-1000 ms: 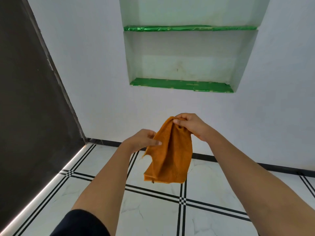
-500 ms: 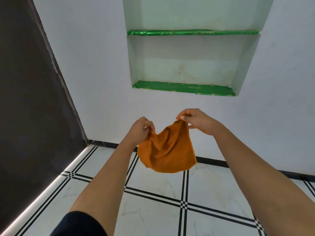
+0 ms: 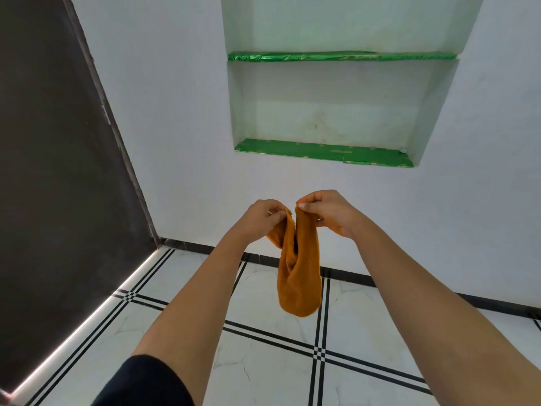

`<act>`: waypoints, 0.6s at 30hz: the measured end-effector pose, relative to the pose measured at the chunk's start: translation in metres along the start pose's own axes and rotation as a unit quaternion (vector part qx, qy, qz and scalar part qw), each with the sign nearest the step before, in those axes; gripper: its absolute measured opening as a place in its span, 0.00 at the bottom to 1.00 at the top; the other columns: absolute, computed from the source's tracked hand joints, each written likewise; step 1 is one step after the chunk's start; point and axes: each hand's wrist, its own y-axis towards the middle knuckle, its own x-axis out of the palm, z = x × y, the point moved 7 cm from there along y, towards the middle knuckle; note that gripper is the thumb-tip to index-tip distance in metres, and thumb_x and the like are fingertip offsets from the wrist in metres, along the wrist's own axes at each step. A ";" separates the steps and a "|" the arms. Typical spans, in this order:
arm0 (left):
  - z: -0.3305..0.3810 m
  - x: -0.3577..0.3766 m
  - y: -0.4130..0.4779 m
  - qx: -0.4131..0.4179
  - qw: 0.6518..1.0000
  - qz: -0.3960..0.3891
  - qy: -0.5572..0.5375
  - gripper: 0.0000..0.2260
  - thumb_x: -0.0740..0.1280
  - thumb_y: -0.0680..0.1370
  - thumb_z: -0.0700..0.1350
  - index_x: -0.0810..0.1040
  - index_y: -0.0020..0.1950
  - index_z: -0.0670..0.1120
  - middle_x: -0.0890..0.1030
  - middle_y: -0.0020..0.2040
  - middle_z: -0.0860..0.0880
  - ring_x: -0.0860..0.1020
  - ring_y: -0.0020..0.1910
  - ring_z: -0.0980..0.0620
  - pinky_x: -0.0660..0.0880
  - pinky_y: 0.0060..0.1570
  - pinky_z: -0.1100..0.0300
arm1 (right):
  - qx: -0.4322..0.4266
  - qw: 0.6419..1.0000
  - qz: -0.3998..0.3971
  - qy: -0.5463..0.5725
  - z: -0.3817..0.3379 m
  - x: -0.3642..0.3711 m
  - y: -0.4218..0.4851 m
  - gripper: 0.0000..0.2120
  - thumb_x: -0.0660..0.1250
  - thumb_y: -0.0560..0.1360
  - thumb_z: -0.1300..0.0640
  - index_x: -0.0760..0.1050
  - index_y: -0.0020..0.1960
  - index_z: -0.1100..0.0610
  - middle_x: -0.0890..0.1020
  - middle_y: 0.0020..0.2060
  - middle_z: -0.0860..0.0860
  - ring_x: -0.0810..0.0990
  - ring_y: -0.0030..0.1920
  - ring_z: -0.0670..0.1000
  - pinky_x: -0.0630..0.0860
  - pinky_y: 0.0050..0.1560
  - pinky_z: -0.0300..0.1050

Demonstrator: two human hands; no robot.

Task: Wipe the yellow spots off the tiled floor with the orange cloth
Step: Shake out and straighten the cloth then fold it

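Observation:
The orange cloth (image 3: 298, 276) hangs folded in the air in front of me, well above the tiled floor (image 3: 263, 364). My left hand (image 3: 260, 218) pinches one top corner and my right hand (image 3: 328, 212) pinches the other, the two hands almost touching. The cloth droops in a narrow loop below them. No yellow spots show on the white tiles with black double lines that I can see.
A white wall stands ahead with a recessed niche holding two green-lined shelves (image 3: 322, 150). A dark panel (image 3: 58, 171) fills the left side, with a bright strip along its base. A black skirting (image 3: 345, 273) runs along the wall's foot.
My hands have come together, bringing the two held corners side by side, so the spread cloth now hangs as a narrow fold. The view has tilted slightly.

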 end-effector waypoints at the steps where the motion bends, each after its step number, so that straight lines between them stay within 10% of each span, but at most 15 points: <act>1: -0.005 -0.001 0.000 -0.016 0.999 0.009 0.031 0.10 0.59 0.80 0.43 0.77 0.57 0.43 0.78 0.52 0.46 0.76 0.50 0.49 0.73 0.50 0.59 | 0.004 1.000 0.027 -0.002 0.001 -0.004 0.001 0.04 0.66 0.76 0.60 0.77 0.51 0.57 0.78 0.52 0.55 0.76 0.54 0.55 0.77 0.53 0.50; 11: -0.040 0.006 -0.005 -0.210 0.965 0.027 -0.152 0.11 0.64 0.78 0.42 0.67 0.59 0.45 0.77 0.45 0.41 0.77 0.40 0.49 0.78 0.43 0.57 | 0.047 0.993 0.089 0.060 0.018 -0.006 -0.008 0.06 0.67 0.74 0.64 0.76 0.50 0.62 0.80 0.40 0.55 0.80 0.37 0.51 0.77 0.29 0.40; 18: -0.037 0.008 -0.009 -0.220 0.941 0.029 -0.254 0.15 0.65 0.76 0.35 0.70 0.61 0.46 0.76 0.59 0.40 0.77 0.57 0.41 0.76 0.54 0.48 | 0.065 0.991 0.100 0.057 0.027 0.003 -0.005 0.10 0.63 0.76 0.65 0.72 0.56 0.57 0.78 0.51 0.59 0.79 0.46 0.55 0.78 0.41 0.47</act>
